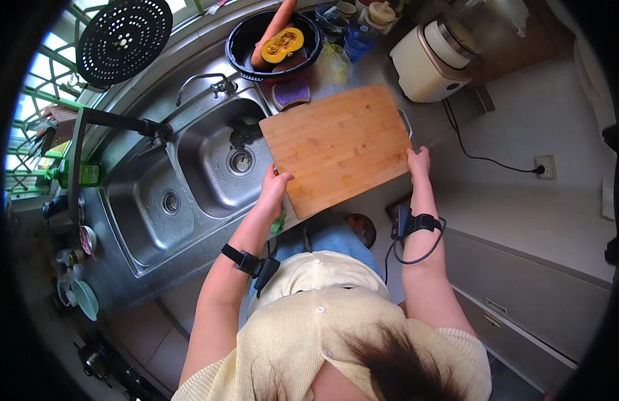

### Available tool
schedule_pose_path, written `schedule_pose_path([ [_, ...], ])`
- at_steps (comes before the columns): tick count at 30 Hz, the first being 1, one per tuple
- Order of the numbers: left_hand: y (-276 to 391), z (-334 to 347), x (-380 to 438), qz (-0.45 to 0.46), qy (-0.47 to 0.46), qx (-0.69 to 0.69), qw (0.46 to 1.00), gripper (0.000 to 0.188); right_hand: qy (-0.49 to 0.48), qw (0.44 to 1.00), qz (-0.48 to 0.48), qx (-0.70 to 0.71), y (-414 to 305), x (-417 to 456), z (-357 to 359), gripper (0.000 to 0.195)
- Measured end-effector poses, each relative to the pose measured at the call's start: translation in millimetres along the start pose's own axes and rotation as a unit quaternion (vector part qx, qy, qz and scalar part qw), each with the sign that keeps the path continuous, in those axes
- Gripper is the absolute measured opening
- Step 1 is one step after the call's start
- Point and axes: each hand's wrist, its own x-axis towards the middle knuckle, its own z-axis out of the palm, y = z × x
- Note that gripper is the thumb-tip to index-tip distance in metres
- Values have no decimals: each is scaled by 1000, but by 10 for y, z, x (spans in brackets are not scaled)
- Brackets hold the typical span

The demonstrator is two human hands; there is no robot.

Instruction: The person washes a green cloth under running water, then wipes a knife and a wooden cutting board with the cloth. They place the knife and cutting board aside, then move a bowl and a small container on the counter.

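A rectangular wooden cutting board (339, 150) with a metal handle on its right short side is between my hands, partly over the counter by the sink. My left hand (276, 186) grips its lower left edge, thumb on top. At the lower right corner, my right hand (419, 161) holds the edge. Behind the board stands a black basin (233, 56) with a cut pumpkin half (282, 45) and large carrots (278, 25) in it. A purple-topped sponge (291, 93) lies just past the board's far edge. Some green leaf (278, 223) shows below my left hand.
Left of the board is a steel double sink (184, 150) with a faucet (205, 80) and dark scraps in the right bowl. A cream kitchen appliance (430, 65) stands at the back right, its cord running to a wall socket (546, 167). A perforated black disc (124, 42) hangs by the window.
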Motion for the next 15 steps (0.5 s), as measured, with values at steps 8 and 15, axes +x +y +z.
schedule_pose_path([
  [8, 61, 29, -47, -26, 33, -10, 999, 77, -100, 931, 208, 283, 495, 21, 121, 47],
  [15, -11, -80, 51, 13, 23, 33, 999, 61, 123, 988, 3, -89, 216, -435, 51, 47],
])
